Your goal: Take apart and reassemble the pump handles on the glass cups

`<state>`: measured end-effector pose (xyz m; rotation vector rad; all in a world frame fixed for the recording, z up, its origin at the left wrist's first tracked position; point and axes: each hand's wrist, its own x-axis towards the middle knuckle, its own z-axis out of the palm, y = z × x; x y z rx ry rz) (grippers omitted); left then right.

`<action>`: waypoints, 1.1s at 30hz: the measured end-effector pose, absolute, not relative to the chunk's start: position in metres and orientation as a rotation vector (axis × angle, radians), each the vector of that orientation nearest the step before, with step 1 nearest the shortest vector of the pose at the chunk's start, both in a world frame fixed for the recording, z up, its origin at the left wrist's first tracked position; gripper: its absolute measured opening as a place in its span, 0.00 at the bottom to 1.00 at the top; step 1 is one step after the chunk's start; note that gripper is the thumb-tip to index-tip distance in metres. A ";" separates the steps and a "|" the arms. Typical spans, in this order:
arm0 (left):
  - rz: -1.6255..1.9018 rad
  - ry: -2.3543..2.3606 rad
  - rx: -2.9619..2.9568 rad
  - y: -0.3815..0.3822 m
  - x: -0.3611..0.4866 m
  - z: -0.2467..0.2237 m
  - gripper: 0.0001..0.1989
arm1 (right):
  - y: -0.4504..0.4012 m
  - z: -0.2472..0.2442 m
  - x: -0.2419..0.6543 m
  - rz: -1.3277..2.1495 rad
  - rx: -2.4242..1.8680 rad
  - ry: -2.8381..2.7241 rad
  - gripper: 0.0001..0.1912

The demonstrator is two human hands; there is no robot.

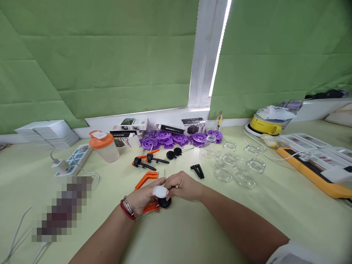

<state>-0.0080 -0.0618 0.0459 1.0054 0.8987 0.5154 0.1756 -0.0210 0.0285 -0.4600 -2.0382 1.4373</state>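
Note:
My left hand (144, 196) is wrapped round an orange handle (150, 208) fitted with a round black part (165, 202). A white, soft-looking piece (160, 191) covers or sits at my left thumb; which of the two, I cannot tell. My right hand (178, 185) is closed, its fingertips pressed together beside the white piece and the black part. What those fingertips hold is hidden. Just beyond my hands lie an orange bent handle (146, 178), two orange-and-black pieces with rods (145, 163), round black knobs (174, 153) and two black levers (197, 171).
Purple wheel-like parts (180, 139) and printed boxes (126, 140) line the back. Clear glass-like cups (229, 159) stand right of centre. On the left are an orange-lidded shaker (111, 150), a power strip (78, 157) and stacked white boxes (48, 134). An orange-edged case (310, 178) lies right.

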 end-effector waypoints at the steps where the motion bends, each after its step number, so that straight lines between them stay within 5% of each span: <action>1: 0.516 0.898 1.007 -0.062 -0.008 0.046 0.24 | -0.020 0.029 0.176 1.441 -0.447 -2.047 0.04; 11: 0.512 0.939 1.008 -0.061 -0.008 0.045 0.24 | -0.017 0.033 0.176 1.342 -0.400 -2.128 0.06; 18: 0.537 0.929 0.996 -0.062 -0.006 0.049 0.15 | -0.022 0.030 0.175 1.281 -0.544 -2.119 0.09; 33: 0.510 0.891 1.006 -0.062 -0.007 0.051 0.20 | -0.026 0.029 0.180 1.323 -0.496 -2.096 0.10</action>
